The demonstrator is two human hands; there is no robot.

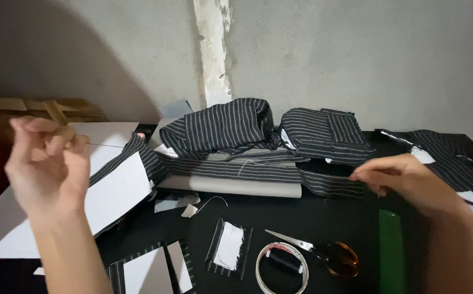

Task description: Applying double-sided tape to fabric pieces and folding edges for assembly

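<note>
My left hand [46,163] is raised at the left, fingers pinched on a thin thread [105,145] that runs rightward toward the cloth. My right hand [405,179] reaches from the right, fingertips pinched at the edge of a long black strip of white-striped fabric [247,170] lying across the table. Whether the thread reaches the right hand is too fine to tell. Behind the strip lie two bunched heaps of the same striped fabric [225,125].
On the black table [323,218]: scissors with brown handles [323,251], a round hoop with a black spool inside [283,262], a green ruler [392,250], small striped pieces with white backing [229,246], white sheets [111,188] at left. A grey wall stands behind.
</note>
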